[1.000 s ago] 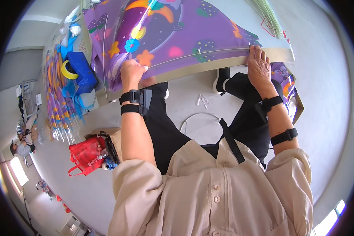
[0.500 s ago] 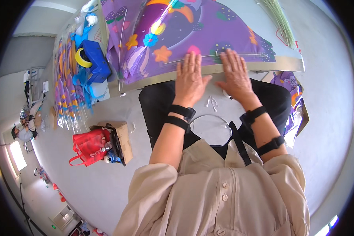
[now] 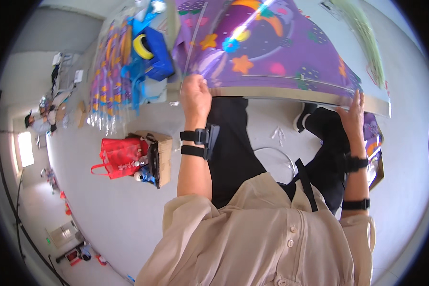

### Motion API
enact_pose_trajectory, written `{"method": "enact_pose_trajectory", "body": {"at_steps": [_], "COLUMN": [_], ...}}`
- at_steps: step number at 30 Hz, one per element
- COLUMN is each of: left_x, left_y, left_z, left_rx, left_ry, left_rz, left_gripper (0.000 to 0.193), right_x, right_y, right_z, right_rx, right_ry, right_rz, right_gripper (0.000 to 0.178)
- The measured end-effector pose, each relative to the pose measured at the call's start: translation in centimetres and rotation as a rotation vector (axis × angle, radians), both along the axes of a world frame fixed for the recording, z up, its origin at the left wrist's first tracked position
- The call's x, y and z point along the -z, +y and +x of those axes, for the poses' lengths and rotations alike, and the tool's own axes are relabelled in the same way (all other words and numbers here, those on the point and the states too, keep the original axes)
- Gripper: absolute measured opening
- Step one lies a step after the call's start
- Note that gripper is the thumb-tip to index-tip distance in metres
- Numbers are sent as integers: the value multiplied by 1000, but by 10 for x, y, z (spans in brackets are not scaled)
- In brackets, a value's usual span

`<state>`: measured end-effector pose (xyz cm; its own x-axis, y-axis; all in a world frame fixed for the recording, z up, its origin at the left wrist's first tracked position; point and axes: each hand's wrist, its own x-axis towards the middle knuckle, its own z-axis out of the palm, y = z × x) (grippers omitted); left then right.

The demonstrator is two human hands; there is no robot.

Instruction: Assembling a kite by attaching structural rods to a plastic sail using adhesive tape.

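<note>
A purple printed kite (image 3: 271,57) with stars, a moon and thin rods along its sides lies on the table before me. At its lower left corner, by the upright rod, my left hand (image 3: 196,95) is closed on the edge, fingertips partly hidden. By the right tip is my right hand (image 3: 352,117), fingers stretched up along the kite's end and thumb apart. Black straps circle both wrists and forearms. A blue flower-shaped piece (image 3: 230,45) sits on the kite near a shiny clear strip.
Left on the table are a blue tape dispenser (image 3: 158,55) with yellow tape and several bagged, colourful kites (image 3: 112,71). Pale thin rods (image 3: 364,43) lie far right. The metal table edge (image 3: 271,93) runs across. A red bag (image 3: 124,155) and cardboard box (image 3: 164,162) stand on the floor.
My hands have moved apart from the middle of the kite's near edge, left hand to the left corner, right hand to the right tip. The view has shifted, so the table appears further right.
</note>
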<state>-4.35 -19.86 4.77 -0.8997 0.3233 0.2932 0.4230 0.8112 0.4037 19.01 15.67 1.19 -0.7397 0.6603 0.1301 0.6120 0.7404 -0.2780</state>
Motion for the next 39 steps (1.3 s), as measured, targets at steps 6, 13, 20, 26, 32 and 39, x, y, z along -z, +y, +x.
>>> {"method": "enact_pose_trajectory", "body": {"at_steps": [6, 13, 20, 26, 32, 39], "left_x": [-10, -43, -42, -44, -16, 26], "left_y": [-97, -100, -105, -98, -112, -101], "left_z": [-104, -137, -138, -120, -111, -89], "left_rx": [-413, -636, -634, -679, -698, -845], "left_ry": [284, -526, -660, -572, -686, -554], "left_rz": [473, 839, 1158, 1067, 1249, 1332], "left_gripper": [11, 12, 15, 14, 15, 12], "right_x": [-40, -24, -25, -12, -5, -10], "right_y": [-85, -128, -124, -116, -113, -114], "right_z": [-26, -47, -54, -50, -48, -50], "right_rx": [-449, -639, -536, -520, -534, -454], "right_ry": [103, -28, -57, 5, 33, 10], "right_rz": [-620, -670, -728, -692, -654, -738], "right_gripper": [39, 34, 32, 31, 32, 32]}}
